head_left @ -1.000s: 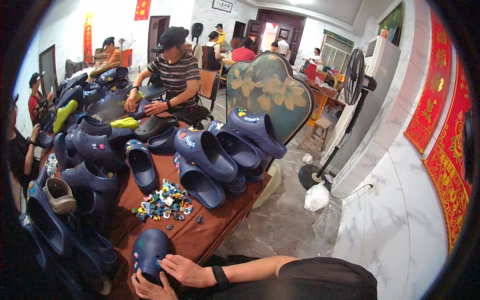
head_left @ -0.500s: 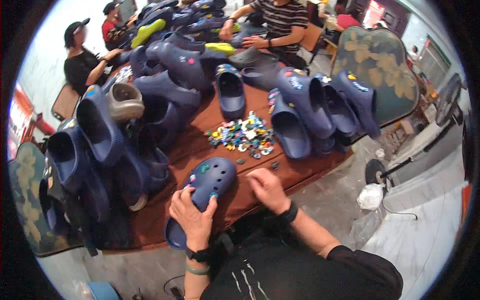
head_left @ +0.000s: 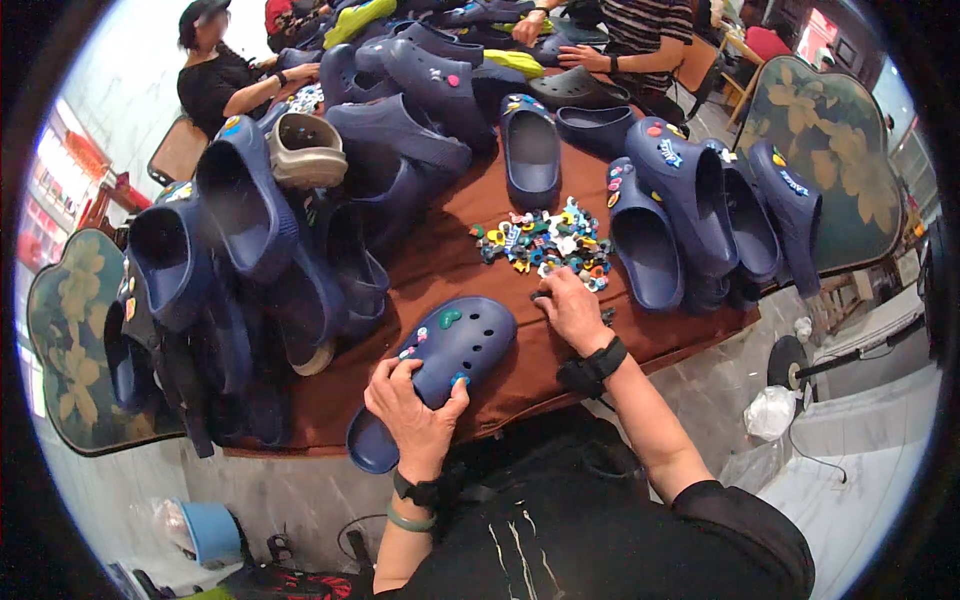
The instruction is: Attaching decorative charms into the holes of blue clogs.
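A navy clog (head_left: 465,335) lies near the table's front edge, toe pointing away from me, with several holes across its top. A green charm (head_left: 450,318), some small pale and red ones and a blue one sit in its holes. My left hand (head_left: 412,408) grips the clog around its middle, thumb on the right side, fingers on the left. To the right of the clog, my right hand (head_left: 575,312) is at the near edge of a pile of colourful shoe charms (head_left: 545,240). Its fingertips are pinched on a small dark charm (head_left: 541,297), partly hidden.
Stacked navy clogs (head_left: 240,215) crowd the table's left side, with a grey-beige clog (head_left: 307,150) on top. More navy clogs (head_left: 648,245) stand at the right. Co-workers (head_left: 640,45) sit around the far side. A blue bucket (head_left: 210,530) stands on the floor at lower left.
My right hand has moved away from me to the charm pile's near edge and closed on a dark charm. My left hand keeps its hold on the clog. The whole view has shifted.
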`<state>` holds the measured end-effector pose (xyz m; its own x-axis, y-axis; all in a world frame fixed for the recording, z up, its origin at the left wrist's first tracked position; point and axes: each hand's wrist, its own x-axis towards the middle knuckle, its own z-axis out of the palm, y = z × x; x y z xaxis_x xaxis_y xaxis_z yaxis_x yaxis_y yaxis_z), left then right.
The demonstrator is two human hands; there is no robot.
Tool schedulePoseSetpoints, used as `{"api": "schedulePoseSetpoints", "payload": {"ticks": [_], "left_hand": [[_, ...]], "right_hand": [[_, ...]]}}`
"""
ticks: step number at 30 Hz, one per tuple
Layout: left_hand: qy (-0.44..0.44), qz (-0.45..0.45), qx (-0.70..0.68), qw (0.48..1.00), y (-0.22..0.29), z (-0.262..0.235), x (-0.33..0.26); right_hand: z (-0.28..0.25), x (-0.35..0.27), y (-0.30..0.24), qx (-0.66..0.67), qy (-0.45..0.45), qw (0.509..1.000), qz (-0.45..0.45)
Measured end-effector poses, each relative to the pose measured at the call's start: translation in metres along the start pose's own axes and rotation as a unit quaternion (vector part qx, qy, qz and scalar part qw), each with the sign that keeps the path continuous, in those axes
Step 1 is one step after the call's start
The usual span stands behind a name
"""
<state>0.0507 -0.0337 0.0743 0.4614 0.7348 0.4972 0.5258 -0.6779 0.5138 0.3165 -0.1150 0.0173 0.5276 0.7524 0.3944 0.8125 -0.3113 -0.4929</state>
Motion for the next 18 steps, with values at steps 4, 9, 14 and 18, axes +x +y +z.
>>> {"api": "schedulePoseSetpoints", "payload": {"ticks": [4,9,14,18], "left_hand": [[0.005,0.001,0.002,1.000,-0.003,-0.001,-0.002],[-0.007,0.000,-0.003,1.000,-0.002,0.001,-0.001],[0.011,0.009,-0.007,1.000,-0.015,0.002,-0.002],[0.003,0.003,-0.027,1.000,-0.020,0.005,0.001]], "right_hand": [[-0.005,-0.004,0.000,0.096,-0.063,0.992,0.054],[-0.036,-0.035,-0.002,0.190,-0.033,0.978,0.075],[-0.102,-0.101,0.008,0.385,-0.235,0.886,0.111],[-0.139,-0.177,0.054,0.400,-0.261,0.847,0.232]]}}
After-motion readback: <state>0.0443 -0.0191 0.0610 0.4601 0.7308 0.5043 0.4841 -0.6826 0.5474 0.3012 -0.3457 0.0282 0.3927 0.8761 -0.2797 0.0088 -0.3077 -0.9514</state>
